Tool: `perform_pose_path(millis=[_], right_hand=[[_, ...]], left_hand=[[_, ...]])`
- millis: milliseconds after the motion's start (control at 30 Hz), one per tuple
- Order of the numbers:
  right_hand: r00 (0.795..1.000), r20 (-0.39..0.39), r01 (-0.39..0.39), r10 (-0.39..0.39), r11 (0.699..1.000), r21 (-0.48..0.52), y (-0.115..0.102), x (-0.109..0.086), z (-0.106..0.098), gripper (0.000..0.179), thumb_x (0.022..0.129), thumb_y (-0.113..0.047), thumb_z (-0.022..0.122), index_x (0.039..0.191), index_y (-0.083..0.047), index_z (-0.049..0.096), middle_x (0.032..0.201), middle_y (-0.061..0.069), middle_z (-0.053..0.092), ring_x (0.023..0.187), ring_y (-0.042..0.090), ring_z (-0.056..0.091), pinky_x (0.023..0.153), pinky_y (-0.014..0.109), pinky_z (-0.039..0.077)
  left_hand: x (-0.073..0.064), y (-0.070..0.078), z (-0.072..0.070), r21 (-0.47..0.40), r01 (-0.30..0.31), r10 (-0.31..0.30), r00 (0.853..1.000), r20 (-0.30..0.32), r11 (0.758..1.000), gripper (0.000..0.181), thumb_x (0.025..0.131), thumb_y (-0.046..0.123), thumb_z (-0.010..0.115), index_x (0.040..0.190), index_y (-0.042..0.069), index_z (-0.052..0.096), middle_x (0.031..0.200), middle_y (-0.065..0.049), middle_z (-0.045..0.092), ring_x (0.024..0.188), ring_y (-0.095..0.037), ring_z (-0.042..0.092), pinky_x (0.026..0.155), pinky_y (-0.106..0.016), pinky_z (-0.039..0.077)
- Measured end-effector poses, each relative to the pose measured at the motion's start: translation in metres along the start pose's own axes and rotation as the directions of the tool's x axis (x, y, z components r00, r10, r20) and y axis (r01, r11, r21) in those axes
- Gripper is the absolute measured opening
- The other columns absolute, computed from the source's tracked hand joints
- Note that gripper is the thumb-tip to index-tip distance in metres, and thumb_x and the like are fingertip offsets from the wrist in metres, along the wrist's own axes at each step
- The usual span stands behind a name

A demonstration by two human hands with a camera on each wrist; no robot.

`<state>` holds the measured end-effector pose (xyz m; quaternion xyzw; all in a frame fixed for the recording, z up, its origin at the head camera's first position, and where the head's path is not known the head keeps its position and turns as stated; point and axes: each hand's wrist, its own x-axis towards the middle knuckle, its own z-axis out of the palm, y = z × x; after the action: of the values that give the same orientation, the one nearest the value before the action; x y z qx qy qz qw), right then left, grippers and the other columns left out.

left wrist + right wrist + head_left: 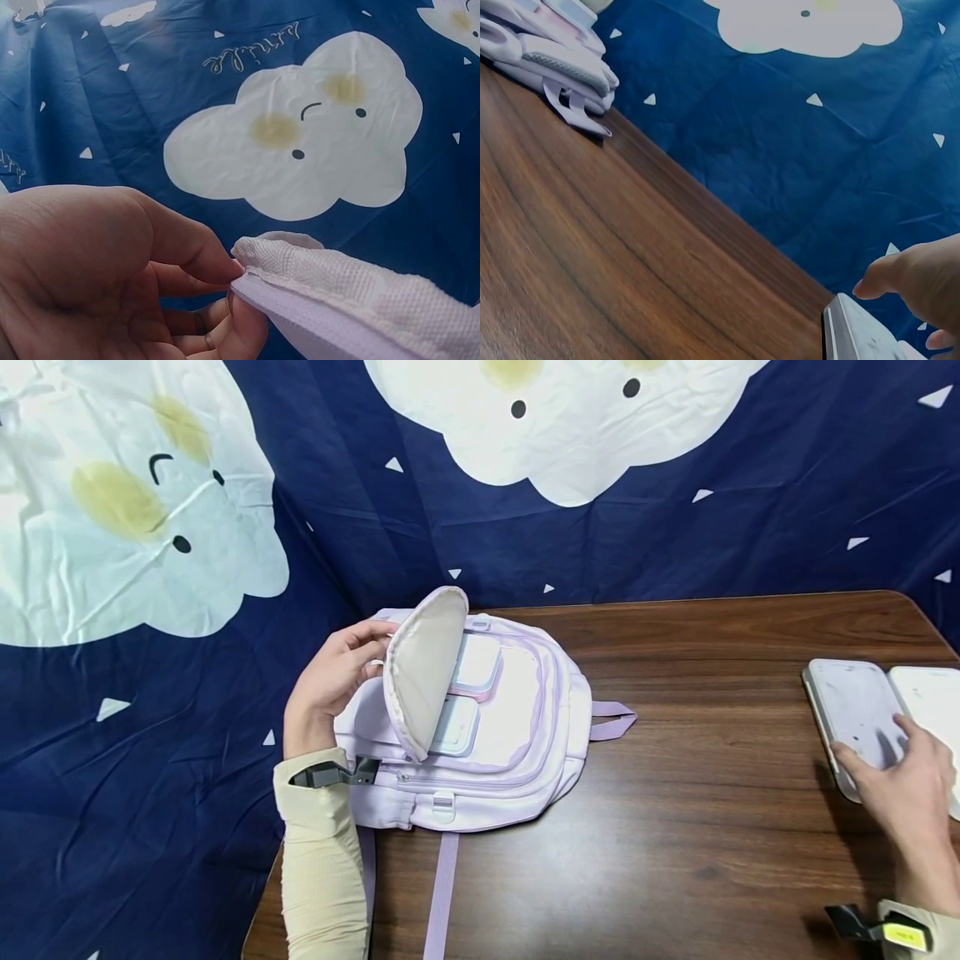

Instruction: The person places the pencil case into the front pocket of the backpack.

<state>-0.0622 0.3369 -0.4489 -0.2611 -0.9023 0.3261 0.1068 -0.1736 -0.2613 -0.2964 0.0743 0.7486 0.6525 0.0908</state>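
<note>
A pale lilac backpack (573,727) lies on its back on the table. My left hand (333,677) pinches the edge of its front pocket flap (423,681) between thumb and fingers and holds it raised. Inside the opened pocket lie two small rounded cases, an upper one (477,662) with a pink lower edge and a lower one (457,727) in pale blue. On the far right, my right hand (911,785) hovers over a flat white speckled case (855,706), thumb and forefinger spread apart. The right wrist view shows the thumb (881,277) just above that case's edge.
Beside the speckled case lies another flat white one (933,693), partly behind the right hand. A lilac loop (613,721) extends from the backpack's right end, and a strap (441,902) hangs toward the front. Dark blue cloud-printed cloth (637,543) stands behind the brown table (712,735).
</note>
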Motion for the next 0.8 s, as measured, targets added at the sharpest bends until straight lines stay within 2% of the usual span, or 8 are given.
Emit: perform_pose_path(millis=[167,333,500,700,800], right_hand=[[0.996,0.051,-0.069,0.073,0.994,-0.089,0.005,0.002,0.000,0.082,0.088,-0.023,0.060,0.149,0.005,0.012,0.149,0.038,0.011,0.135,0.055,0.016,0.109,0.063,0.019],[0.990,0.088,-0.101,0.112,0.987,-0.127,0.012,0.003,-0.002,0.086,0.087,-0.023,0.060,0.148,0.007,0.008,0.148,0.040,0.008,0.136,0.055,0.014,0.109,0.063,0.017],[0.973,0.129,-0.166,0.191,0.968,-0.186,0.014,0.006,-0.005,0.090,0.087,-0.024,0.060,0.148,0.007,0.002,0.148,0.040,0.004,0.137,0.054,0.011,0.109,0.063,0.018],[0.966,0.186,-0.133,0.179,0.963,-0.235,0.020,0.003,-0.009,0.096,0.086,-0.037,0.063,0.146,0.010,0.005,0.142,0.047,0.008,0.131,0.060,0.015,0.104,0.065,0.023],[0.959,0.196,-0.152,0.204,0.956,-0.250,0.021,0.001,-0.009,0.097,0.087,-0.040,0.062,0.146,0.010,0.004,0.142,0.047,0.008,0.130,0.060,0.016,0.104,0.064,0.024]], left_hand=[[-0.001,0.000,0.000,-0.008,0.000,0.000,1.000,0.007,1.000,0.025,0.095,-0.002,0.046,0.114,0.006,0.060,0.099,-0.001,0.061,0.085,-0.008,0.060,0.070,-0.019,0.053],[0.000,0.000,0.001,-0.011,-0.010,0.010,1.000,0.017,1.000,0.024,0.095,-0.002,0.046,0.114,0.004,0.060,0.097,0.000,0.063,0.084,-0.008,0.061,0.069,-0.019,0.053],[0.001,0.001,0.001,-0.016,-0.013,0.014,1.000,0.025,1.000,0.025,0.095,-0.003,0.045,0.115,0.003,0.059,0.097,0.001,0.063,0.085,-0.008,0.061,0.070,-0.019,0.054],[0.001,0.001,0.002,-0.027,-0.012,0.013,1.000,0.027,1.000,0.026,0.095,-0.004,0.044,0.115,0.004,0.059,0.097,0.001,0.063,0.085,-0.008,0.062,0.071,-0.019,0.054],[0.001,0.000,0.002,-0.031,-0.011,0.012,0.999,0.030,0.999,0.026,0.095,-0.004,0.044,0.114,0.005,0.059,0.096,0.001,0.064,0.085,-0.008,0.062,0.071,-0.019,0.054]])
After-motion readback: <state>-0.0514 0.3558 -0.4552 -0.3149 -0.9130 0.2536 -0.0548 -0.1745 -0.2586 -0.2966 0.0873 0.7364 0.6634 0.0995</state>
